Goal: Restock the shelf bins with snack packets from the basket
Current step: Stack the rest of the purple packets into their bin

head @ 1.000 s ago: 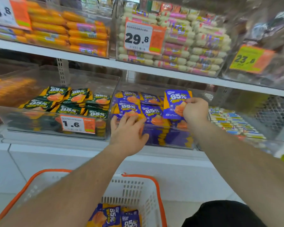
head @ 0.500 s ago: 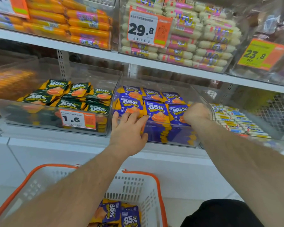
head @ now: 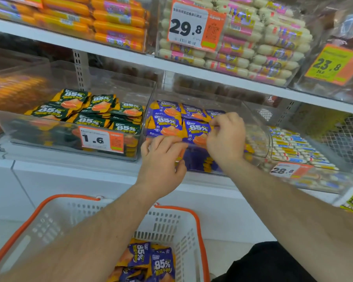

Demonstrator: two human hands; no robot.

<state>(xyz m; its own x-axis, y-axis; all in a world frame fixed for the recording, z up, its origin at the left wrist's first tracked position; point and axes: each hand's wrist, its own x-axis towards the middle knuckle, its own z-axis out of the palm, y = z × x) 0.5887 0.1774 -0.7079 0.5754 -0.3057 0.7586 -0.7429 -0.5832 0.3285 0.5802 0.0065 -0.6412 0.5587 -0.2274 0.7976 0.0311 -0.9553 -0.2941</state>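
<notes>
Several purple packets point(head: 167, 125) fill the clear bin point(head: 259, 127); green packets point(head: 86, 115) sit in the bin left of it. Right hand point(head: 226, 137) pinches a purple packet inside; left hand point(head: 161, 161) lies relaxed, fingers on its front rim. More purple packets lie in the basket point(head: 171, 222) below it.

Basket point(head: 49, 224) bottom beyond lower edge

Glossy foil-like packets point(head: 196, 129), clear plastic bin point(head: 259, 127).
</notes>
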